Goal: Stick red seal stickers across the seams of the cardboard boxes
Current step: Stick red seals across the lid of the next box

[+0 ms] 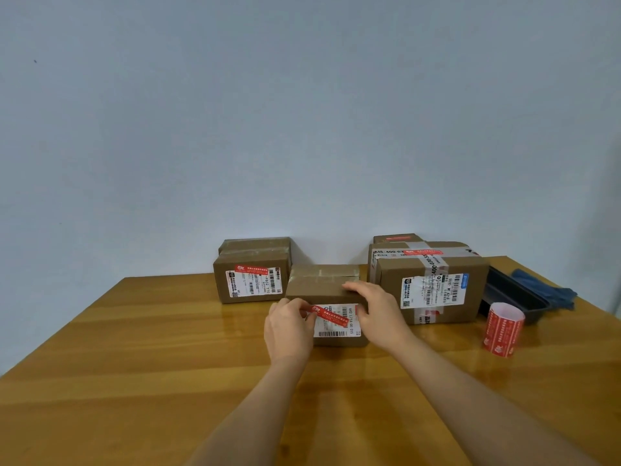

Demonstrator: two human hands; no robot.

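Note:
A small cardboard box (317, 286) stands in the middle of the wooden table (134, 348), its white label facing me. My left hand (288, 327) pinches the left end of a red seal sticker (331, 313) that lies slanted over the label. My right hand (376, 312) grips the box's top right front edge, fingers over the top and thumb on the front. A roll of red stickers (502, 329) stands on the table to the right.
Another labelled box (250, 279) with a red sticker sits back left. A larger taped box (433, 284) stands back right, a smaller one behind it. A black tray (514, 295) and blue cloth (544, 289) lie at the far right edge.

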